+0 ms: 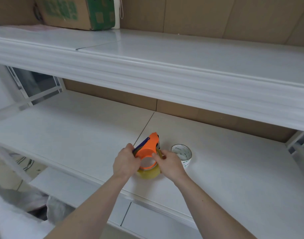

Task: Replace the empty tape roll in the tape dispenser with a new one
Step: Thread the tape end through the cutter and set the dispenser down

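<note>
An orange tape dispenser [150, 145] with a dark blue blade edge rests on the middle white shelf [78, 131]. A yellowish clear tape roll [148, 174] sits in it, showing below the orange ring. My left hand [126, 161] grips the dispenser's left side. My right hand [168, 163] pinches the tape roll's edge at the right of the ring. Just to the right stands an empty white cardboard core [182, 153] with printed lettering, upright on the shelf and apart from my hands.
An upper white shelf [165, 54] overhangs the work spot, with a green-printed cardboard box [75, 12] at its far left. Brown cardboard lines the back wall. A lower shelf edge [147, 219] and crumpled plastic wrap [27, 204] lie below left.
</note>
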